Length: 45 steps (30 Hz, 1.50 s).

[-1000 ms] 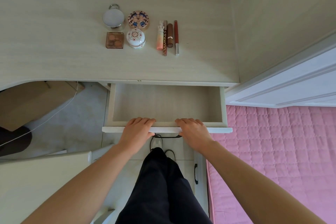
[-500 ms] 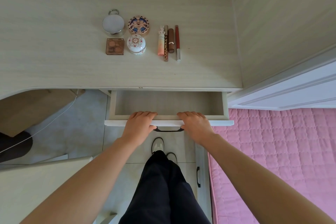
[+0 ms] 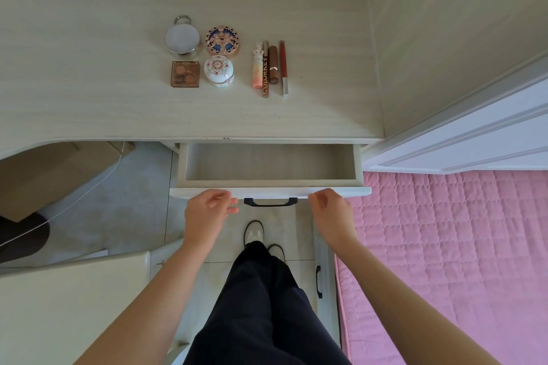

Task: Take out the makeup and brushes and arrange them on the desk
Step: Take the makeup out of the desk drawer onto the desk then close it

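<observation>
A: As the head view looks down over the desk (image 3: 89, 83), where do the hands sit?

B: Both are at lower centre, just in front of the drawer (image 3: 269, 185). The left hand (image 3: 207, 213) is left of the black handle (image 3: 269, 202), and the right hand (image 3: 330, 210) is right of it. The fingers of both are loosely curled and grip nothing. I cannot tell whether the fingertips touch the drawer front.

A: And the drawer?

B: It is pulled partly out beneath the desk edge, with its pale bottom showing.

A: Where is the makeup?

B: It is on the desk, at upper centre of the frame. Four pieces form a square: a round silver compact (image 3: 181, 38) and a patterned compact (image 3: 222, 40) above, a brown palette (image 3: 185, 73) and a white domed jar (image 3: 219, 70) below. Just right of them, four sticks lie side by side: a pink tube (image 3: 258, 71), a lettered brown tube (image 3: 265, 74), a short brown lipstick (image 3: 273, 64) and a slim red tube (image 3: 283, 65).

A: Anything else?

B: There is a pink quilt (image 3: 444, 246) at lower right and dark trousers (image 3: 261, 305) at bottom centre.
</observation>
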Each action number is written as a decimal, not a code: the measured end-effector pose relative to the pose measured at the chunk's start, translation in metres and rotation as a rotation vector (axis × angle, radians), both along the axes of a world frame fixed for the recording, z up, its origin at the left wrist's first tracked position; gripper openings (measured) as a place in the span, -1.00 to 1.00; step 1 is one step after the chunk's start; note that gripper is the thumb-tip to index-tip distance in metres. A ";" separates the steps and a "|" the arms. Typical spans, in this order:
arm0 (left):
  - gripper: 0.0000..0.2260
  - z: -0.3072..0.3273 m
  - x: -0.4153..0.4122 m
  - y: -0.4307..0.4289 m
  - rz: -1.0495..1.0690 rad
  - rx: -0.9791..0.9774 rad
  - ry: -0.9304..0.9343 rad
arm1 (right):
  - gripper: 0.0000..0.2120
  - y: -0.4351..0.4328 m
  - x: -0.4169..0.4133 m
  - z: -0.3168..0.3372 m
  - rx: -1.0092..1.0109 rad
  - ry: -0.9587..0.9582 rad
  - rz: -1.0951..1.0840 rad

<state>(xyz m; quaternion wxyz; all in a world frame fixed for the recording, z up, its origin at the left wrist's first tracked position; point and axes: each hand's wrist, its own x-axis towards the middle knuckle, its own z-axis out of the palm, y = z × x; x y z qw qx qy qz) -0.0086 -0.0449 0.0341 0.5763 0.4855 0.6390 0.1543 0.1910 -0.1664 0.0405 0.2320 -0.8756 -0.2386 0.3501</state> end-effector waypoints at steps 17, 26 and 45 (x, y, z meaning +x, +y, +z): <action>-0.96 -0.016 0.016 0.049 0.735 -0.620 -0.316 | -0.86 0.044 0.047 -0.011 0.108 0.758 -1.086; -0.95 -0.019 0.033 0.077 0.704 -0.596 -0.291 | -0.86 0.074 0.062 -0.010 0.068 0.726 -1.097; -0.94 -0.031 0.051 0.116 0.635 -0.589 -0.369 | -0.66 0.111 0.081 -0.021 0.082 0.680 -1.156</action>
